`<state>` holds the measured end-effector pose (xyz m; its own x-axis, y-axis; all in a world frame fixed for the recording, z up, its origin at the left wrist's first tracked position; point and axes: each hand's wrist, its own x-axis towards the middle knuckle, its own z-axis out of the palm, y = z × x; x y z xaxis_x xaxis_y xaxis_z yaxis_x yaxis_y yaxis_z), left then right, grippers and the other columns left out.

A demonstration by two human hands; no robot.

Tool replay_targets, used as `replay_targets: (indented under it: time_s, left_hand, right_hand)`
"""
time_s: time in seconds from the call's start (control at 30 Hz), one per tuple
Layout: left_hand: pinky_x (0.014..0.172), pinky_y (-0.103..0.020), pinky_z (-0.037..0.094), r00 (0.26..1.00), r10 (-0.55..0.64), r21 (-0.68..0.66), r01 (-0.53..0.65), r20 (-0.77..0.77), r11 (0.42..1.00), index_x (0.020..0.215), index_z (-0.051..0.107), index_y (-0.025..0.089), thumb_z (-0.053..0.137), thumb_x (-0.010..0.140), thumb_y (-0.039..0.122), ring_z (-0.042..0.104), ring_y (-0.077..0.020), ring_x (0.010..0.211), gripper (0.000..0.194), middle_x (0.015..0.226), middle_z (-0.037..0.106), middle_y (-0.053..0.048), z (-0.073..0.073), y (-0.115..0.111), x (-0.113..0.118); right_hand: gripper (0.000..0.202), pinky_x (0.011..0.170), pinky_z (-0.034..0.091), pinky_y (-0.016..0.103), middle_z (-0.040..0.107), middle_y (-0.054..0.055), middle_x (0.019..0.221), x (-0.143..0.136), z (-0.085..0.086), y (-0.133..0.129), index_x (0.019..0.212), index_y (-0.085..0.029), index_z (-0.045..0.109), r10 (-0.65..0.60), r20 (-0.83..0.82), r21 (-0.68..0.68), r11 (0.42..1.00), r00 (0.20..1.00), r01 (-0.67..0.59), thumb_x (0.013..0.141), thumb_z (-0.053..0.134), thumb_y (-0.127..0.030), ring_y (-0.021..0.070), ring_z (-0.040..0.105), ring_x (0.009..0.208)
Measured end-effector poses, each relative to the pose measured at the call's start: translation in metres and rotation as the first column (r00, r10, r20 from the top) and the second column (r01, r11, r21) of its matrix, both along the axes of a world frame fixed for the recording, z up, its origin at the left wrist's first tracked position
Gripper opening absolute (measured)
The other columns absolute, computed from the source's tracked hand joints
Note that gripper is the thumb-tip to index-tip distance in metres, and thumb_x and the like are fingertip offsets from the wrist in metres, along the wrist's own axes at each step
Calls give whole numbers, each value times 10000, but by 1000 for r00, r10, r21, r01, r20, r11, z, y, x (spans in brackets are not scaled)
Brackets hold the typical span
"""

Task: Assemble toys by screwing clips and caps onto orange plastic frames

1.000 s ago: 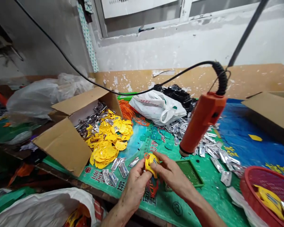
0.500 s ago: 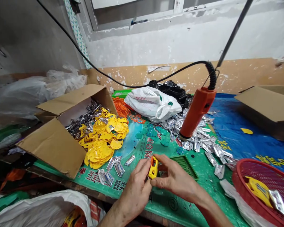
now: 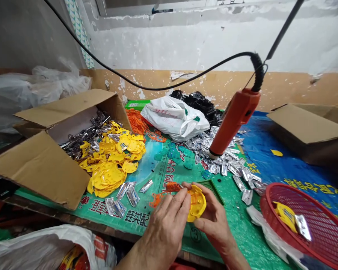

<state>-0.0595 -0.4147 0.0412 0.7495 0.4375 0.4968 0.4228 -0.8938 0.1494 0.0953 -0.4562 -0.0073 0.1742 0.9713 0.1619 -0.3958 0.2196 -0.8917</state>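
A rounded yellow plastic shell [image 3: 197, 208] is held between my two hands, its hollow inner side with small posts showing. My right hand [image 3: 215, 215] grips its right edge, with the thumb below and the fingers behind. The closed fingers of my left hand [image 3: 167, 225] press on the shell's left side and hide part of it. Orange shows inside the shell near my fingertips. Just beyond my left hand are an orange plastic piece [image 3: 173, 186] and a thin orange lattice part [image 3: 157, 199]; I cannot tell whether they are held or lie on the table.
Left, an open cardboard box [image 3: 39, 168] spills metal parts and yellow shells [image 3: 108, 178]. An orange electric screwdriver [image 3: 235, 122] hangs over silver pieces [image 3: 225, 161]. A green tray [image 3: 218, 193] lies behind my right hand. A red basket [image 3: 266, 210] stands right; a white bag [image 3: 174, 118] lies behind.
The yellow shell has turned so that its wide inner side faces me. My left fingers now lie across its edge. Orange parts show beyond my left hand. The view has shifted slightly right.
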Motion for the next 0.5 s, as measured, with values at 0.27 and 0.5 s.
replay_targets:
  time_s: [0.27, 0.5]
  left_hand:
    - [776, -382, 512, 1000, 5, 133, -4, -9, 991, 1320, 476, 48, 278, 938, 115, 608, -248, 925, 436, 1255, 620, -183, -5, -5, 5]
    - [806, -373, 502, 999, 13, 111, -7, -51, 994, 1349, 459, 86, 306, 934, 121, 600, -242, 960, 444, 1275, 610, -166, -7, -6, 4]
  right_hand:
    - [655, 983, 483, 395, 587, 78, 1330, 1, 2, -8, 1218, -330, 574, -31, 19, 11, 999, 999, 31, 616, 828, -369, 276, 546, 1229]
    - [659, 987, 481, 448, 586, 91, 1332, -3, 2, -10, 1233, -326, 563, -46, 23, 3, 999, 999, 46, 628, 813, -403, 304, 542, 1232]
